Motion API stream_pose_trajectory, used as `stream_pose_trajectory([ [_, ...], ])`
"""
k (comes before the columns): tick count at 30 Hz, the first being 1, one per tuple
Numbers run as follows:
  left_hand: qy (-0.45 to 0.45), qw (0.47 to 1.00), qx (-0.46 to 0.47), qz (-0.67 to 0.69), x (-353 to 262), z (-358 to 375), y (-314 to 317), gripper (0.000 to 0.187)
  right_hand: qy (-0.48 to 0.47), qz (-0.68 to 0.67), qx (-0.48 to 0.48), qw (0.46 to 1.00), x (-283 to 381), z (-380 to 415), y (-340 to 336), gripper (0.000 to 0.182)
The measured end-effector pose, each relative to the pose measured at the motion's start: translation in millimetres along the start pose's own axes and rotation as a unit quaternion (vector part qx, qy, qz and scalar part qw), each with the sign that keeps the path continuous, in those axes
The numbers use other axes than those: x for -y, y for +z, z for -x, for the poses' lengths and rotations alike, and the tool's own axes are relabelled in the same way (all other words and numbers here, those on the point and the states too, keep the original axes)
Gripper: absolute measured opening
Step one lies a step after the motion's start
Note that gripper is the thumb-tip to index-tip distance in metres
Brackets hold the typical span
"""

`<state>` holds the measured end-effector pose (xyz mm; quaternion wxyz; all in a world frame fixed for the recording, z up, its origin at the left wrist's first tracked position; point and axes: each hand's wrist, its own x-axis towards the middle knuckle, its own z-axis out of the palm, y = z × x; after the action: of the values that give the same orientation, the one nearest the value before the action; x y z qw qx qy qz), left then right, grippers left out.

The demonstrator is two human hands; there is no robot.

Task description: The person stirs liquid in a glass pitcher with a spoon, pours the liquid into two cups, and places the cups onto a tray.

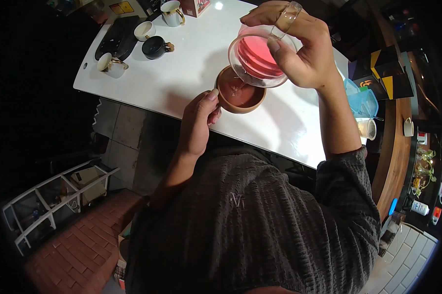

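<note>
My right hand (pixel 299 46) grips a clear glass cup (pixel 260 56) of pink-red liquid by its handle and tilts it over a brown wooden bowl (pixel 240 90). A thin stream runs from the glass into the bowl, which holds reddish liquid. My left hand (pixel 199 120) rests against the bowl's left rim, thumb touching it. The bowl stands on a white table (pixel 182 63) near its front edge.
At the table's far left stand a black cup (pixel 156 47), three white cups with gold handles (pixel 112 65) (pixel 144 31) (pixel 172 12) and a dark tray (pixel 117 38). Blue plastic containers (pixel 362 100) and a small white cup (pixel 368 129) sit at the right, beside a wooden counter (pixel 392 157).
</note>
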<state>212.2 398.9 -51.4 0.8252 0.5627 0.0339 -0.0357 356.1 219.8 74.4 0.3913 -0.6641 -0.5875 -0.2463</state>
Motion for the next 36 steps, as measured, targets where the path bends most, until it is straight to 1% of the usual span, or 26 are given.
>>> stream_pose_trajectory([
  [2, 0.0, 1.0, -0.003, 0.004, -0.1, 0.4, -0.3, 0.027, -0.025, -0.024, -0.023, 0.999, -6.3, 3.6, 2.5, 0.02],
  [11, 0.006, 1.0, -0.014, 0.023, 2.5, 0.1, -0.9, 0.027, -0.034, -0.034, -0.028, 0.998, -7.3, 2.7, 4.5, 0.02],
  [14, 0.005, 1.0, -0.018, 0.022, 3.9, -0.1, -1.1, 0.027, -0.037, -0.032, -0.022, 0.999, -5.0, 1.0, 2.2, 0.021],
  [17, 0.006, 0.999, -0.024, 0.024, 3.4, -0.3, -0.7, 0.026, -0.019, -0.005, 0.007, 1.0, -0.2, -1.5, 0.1, 0.021],
  [20, 0.004, 0.999, -0.032, 0.029, 3.9, -0.9, -0.6, 0.026, -0.037, -0.037, -0.022, 0.998, -9.8, 4.6, 5.0, 0.022],
  [23, 0.001, 0.999, -0.036, 0.035, 3.6, -1.2, -0.7, 0.026, -0.039, -0.04, -0.031, 0.998, -10.2, 5.2, 5.1, 0.022],
  [26, 0.0, 0.999, -0.035, 0.033, 4.2, -1.9, -0.6, 0.027, -0.039, -0.02, -0.028, 0.999, -7.0, 4.1, 1.7, 0.022],
  [28, 0.0, 0.999, -0.035, 0.031, 2.6, -2.1, 2.4, 0.027, -0.027, 0.006, 0.001, 1.0, -3.0, 1.5, -2.5, 0.022],
  [29, 0.003, 0.998, -0.05, 0.025, -0.7, -2.1, 7.9, 0.028, -0.023, 0.015, 0.011, 1.0, -3.2, 1.4, -2.9, 0.022],
  [30, 0.006, 0.998, -0.065, 0.02, -2.9, -2.1, 11.3, 0.032, -0.037, 0.006, -0.005, 0.999, -7.6, 3.1, -0.4, 0.022],
  [32, 0.002, 0.998, -0.061, 0.018, -3.5, -2.1, 12.1, 0.033, -0.052, -0.003, -0.021, 0.998, -7.2, 3.0, -0.5, 0.022],
  [36, 0.0, 0.998, -0.055, 0.015, -5.3, -2.1, 14.3, 0.033, -0.03, 0.008, 0.006, 1.0, -0.1, -0.8, -6.6, 0.021],
])
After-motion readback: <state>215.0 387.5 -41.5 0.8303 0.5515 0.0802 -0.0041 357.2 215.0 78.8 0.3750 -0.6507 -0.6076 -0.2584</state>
